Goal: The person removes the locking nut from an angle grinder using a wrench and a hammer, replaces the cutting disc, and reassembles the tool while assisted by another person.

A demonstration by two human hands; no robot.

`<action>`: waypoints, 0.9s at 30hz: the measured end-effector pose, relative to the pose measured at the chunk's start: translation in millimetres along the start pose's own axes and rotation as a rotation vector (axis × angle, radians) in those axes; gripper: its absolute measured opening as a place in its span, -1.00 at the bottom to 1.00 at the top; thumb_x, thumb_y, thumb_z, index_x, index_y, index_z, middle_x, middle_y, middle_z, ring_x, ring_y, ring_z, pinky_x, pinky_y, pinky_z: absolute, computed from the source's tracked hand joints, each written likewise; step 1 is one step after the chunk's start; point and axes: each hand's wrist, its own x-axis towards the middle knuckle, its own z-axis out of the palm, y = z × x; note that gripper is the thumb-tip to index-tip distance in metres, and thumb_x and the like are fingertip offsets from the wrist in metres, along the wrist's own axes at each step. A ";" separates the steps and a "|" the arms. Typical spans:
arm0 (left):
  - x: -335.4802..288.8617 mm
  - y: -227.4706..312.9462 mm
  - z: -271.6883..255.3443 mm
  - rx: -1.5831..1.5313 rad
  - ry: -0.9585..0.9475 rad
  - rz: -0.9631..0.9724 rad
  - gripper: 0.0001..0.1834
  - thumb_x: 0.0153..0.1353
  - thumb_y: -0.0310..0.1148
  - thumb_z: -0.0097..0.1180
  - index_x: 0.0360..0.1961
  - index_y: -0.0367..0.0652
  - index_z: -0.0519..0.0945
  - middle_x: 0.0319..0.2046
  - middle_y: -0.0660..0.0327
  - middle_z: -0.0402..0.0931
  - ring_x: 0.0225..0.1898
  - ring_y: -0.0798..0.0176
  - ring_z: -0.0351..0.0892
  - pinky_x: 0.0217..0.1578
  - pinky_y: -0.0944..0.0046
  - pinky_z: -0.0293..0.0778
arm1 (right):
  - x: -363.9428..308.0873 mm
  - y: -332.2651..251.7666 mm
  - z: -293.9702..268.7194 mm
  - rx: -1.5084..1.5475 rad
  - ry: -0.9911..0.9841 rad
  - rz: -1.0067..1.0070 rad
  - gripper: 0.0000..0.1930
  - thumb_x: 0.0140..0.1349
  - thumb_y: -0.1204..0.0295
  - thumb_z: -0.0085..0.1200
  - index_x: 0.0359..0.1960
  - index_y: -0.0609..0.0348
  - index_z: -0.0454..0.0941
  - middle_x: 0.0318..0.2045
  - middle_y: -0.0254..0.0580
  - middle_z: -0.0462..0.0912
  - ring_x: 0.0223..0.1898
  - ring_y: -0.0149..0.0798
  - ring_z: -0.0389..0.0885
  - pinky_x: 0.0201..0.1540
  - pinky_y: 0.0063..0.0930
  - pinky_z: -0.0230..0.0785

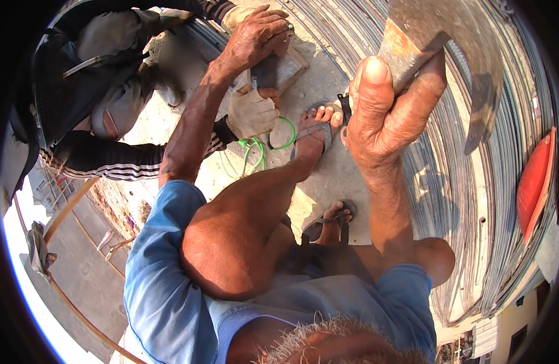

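My right hand (391, 112) is raised close to the view, closed round a grey, rust-patched metal tool (407, 39). A broad curved arm of it tapers downward on the right, rather like a claw hammer's head. My left hand (258, 39) reaches forward with curled fingers. A small shiny tip shows at its fingertips; what it pinches is mostly hidden. Below that hand sits a metal block with a raised rim (291, 71) on the ground. A co-worker's gloved hand (253, 113) rests beside it, and another gloved hand (236, 16) is behind my left hand.
Long bundled steel bars (437, 200) curve along the right. A red pan-like object (535, 187) lies on them. Green cord (285, 134) loops beside my sandalled foot (313, 136). A co-worker in dark clothes (85, 79) crouches at the left, with wooden poles (70, 209) below.
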 end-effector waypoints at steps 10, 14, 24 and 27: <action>1.6 14.9 -17.9 -0.081 0.054 -0.063 -0.80 0.28 -0.34 0.27 -0.11 -0.15 0.67 0.12 0.15 0.62 0.22 0.04 0.53 0.28 0.00 0.35 | -10.9 29.7 6.9 -0.195 -0.204 0.327 -0.62 0.51 0.33 0.04 0.28 0.17 0.42 -0.47 -0.13 0.62 -0.46 -0.39 0.64 -0.47 -0.37 0.47; -5.6 8.7 -17.4 -0.307 0.155 -0.356 -0.82 0.26 -0.44 0.31 -0.12 -0.19 0.68 -0.09 0.14 0.72 -0.03 0.07 0.70 0.02 0.14 0.58 | -13.9 26.5 2.1 -0.146 -0.138 0.260 -0.55 0.48 0.35 0.06 0.35 0.15 0.39 -0.35 0.07 0.73 -0.34 0.00 0.79 -0.36 -0.20 0.62; 11.4 16.8 -20.3 -0.128 -0.002 -0.041 -0.74 0.23 -0.44 0.30 -0.06 -0.23 0.65 -0.11 0.08 0.70 -0.01 -0.03 0.69 0.28 -0.05 0.44 | -24.9 27.9 -1.7 -0.006 -0.131 0.420 -0.57 0.49 0.34 0.05 0.31 0.24 0.40 -0.37 0.08 0.72 -0.33 -0.03 0.79 -0.37 -0.19 0.61; 15.3 22.7 -26.5 -0.136 -0.050 -0.063 -0.73 0.24 -0.40 0.28 -0.05 -0.23 0.64 -0.08 0.07 0.70 0.03 -0.05 0.67 0.30 -0.07 0.42 | -25.1 28.3 -2.3 -0.013 -0.121 0.405 -0.57 0.49 0.34 0.05 0.31 0.25 0.39 -0.36 0.09 0.72 -0.32 -0.03 0.80 -0.35 -0.19 0.62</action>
